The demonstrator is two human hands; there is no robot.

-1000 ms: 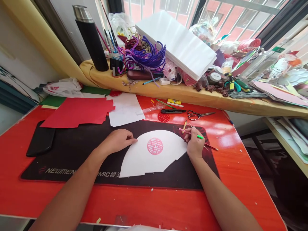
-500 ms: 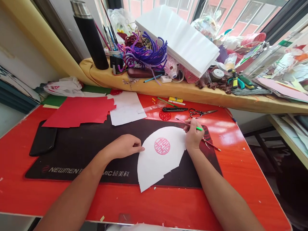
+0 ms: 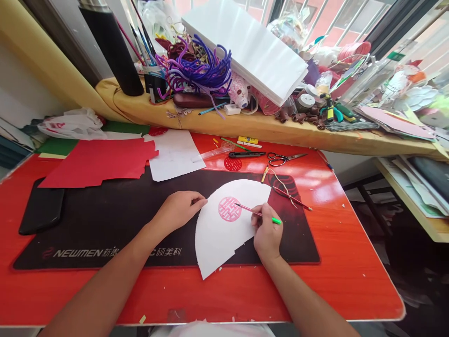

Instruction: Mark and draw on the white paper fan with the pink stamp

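A white fan-shaped paper [image 3: 220, 236] with a pink round emblem [image 3: 229, 208] lies on the black desk mat [image 3: 105, 220]. My left hand [image 3: 178, 209] rests curled at the paper's left edge, its fingertips pressing the edge down. My right hand [image 3: 266, 234] is closed on a thin pink-and-green brush [image 3: 257, 214]. The brush tip points left and reaches the right side of the emblem.
The mat lies on a red table [image 3: 315, 285] with red paper [image 3: 98, 163], a white sheet [image 3: 173, 154], scissors [image 3: 284, 158], a black utility knife [image 3: 245, 154] and another brush [image 3: 293, 199]. A black pad [image 3: 42, 210] sits at left. The cluttered sill behind holds a black flask [image 3: 110, 44] and a white paper stack [image 3: 245, 47].
My right hand came down from the paper's top right edge to its right side, bringing the brush tip to the emblem. The paper turned further. My left hand stayed at its edge.
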